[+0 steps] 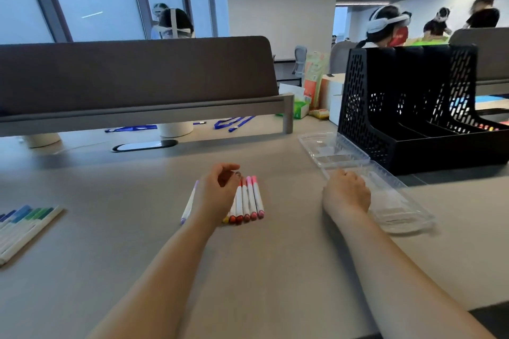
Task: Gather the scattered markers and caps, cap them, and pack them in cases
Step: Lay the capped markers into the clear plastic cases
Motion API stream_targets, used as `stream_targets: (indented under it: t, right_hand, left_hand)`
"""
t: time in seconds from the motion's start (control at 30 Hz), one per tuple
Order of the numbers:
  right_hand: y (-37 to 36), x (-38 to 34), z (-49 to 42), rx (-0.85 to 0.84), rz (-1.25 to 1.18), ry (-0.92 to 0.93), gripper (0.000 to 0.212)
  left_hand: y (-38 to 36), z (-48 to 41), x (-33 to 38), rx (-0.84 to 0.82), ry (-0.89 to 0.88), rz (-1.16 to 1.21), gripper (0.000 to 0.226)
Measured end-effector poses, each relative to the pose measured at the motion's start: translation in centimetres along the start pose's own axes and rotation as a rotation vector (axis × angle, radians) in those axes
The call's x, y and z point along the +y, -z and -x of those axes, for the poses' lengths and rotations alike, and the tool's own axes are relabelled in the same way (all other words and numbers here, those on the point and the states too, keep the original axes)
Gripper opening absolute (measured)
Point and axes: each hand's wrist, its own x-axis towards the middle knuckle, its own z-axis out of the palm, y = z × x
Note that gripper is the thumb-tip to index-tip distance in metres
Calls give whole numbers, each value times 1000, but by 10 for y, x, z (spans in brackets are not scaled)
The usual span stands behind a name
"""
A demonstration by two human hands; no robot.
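Note:
Several capped markers in red and pink shades lie side by side on the desk in front of me. My left hand hovers over their left part with its fingers loosely curled, and I cannot tell whether it touches them. A purple marker lies just left of that hand. My right hand rests with curled fingers at the near edge of an open clear plastic case. A second clear case tray lies behind it. A packed set of blue and green markers lies at the far left.
A black mesh file organizer stands at the right, close behind the cases. A grey desk divider spans the back, with blue lanyards and a cable slot beneath it. Several people work at desks beyond.

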Motion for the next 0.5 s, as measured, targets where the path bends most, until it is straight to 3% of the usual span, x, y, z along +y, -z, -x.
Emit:
stream_targets:
  t: [0.23,0.5]
  right_hand:
    - [9,-8,5,13,-76,46,35]
    - [26,-43,5,124,-101,356,28]
  left_hand:
    - [9,-1,22,-104,84,-28,14]
    - [21,-23,28,-232,396,93,9]
